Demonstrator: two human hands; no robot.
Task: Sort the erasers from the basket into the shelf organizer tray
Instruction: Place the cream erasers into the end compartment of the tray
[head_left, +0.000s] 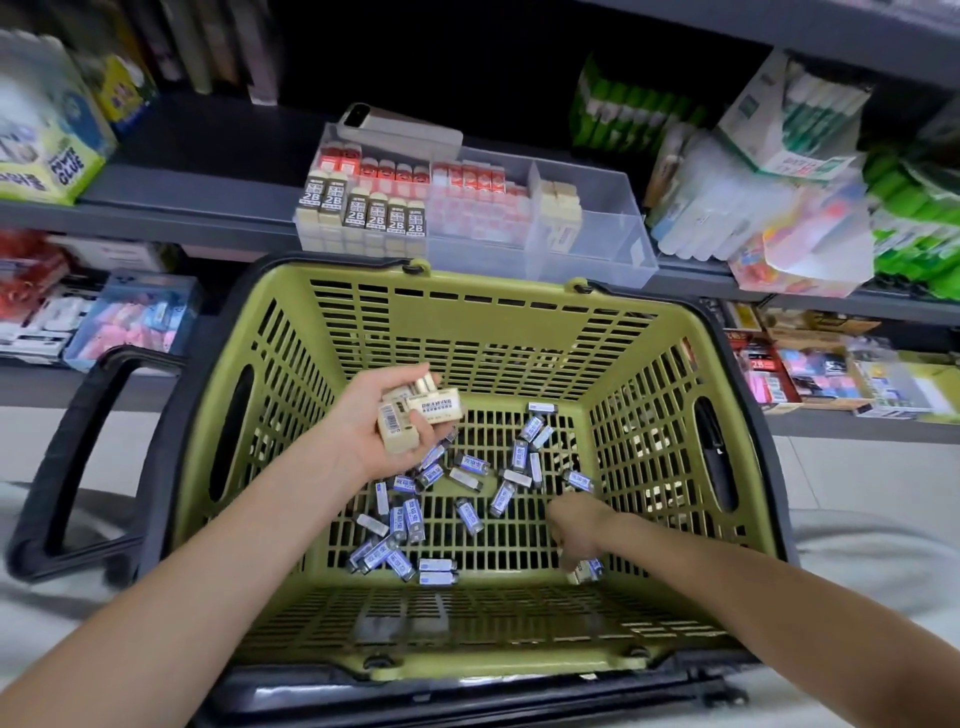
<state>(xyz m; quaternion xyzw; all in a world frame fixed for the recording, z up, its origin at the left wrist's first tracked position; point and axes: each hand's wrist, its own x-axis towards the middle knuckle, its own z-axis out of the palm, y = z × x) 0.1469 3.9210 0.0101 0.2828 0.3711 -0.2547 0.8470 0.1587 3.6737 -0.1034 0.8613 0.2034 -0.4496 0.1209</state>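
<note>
My left hand (363, 423) grasps about four cream drawing erasers (434, 408); my right hand (576, 525) reaches among roughly twenty-five blue-labelled erasers (468, 517), grip indeterminate.

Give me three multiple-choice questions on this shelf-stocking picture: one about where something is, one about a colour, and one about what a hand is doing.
1. Where do the blue-labelled erasers lie?
A) on the floor of the basket
B) on a chair
C) in a drawer

2. What colour is the basket?
A) red
B) white
C) olive green

3. What is the left hand doing?
A) hanging empty
B) holding cream erasers
C) holding a pen

Answers:
1 A, they are scattered over the slatted bottom.
2 C, its walls and rim are olive green.
3 B, its fingers curl round several cream blocks above the basket.
</note>
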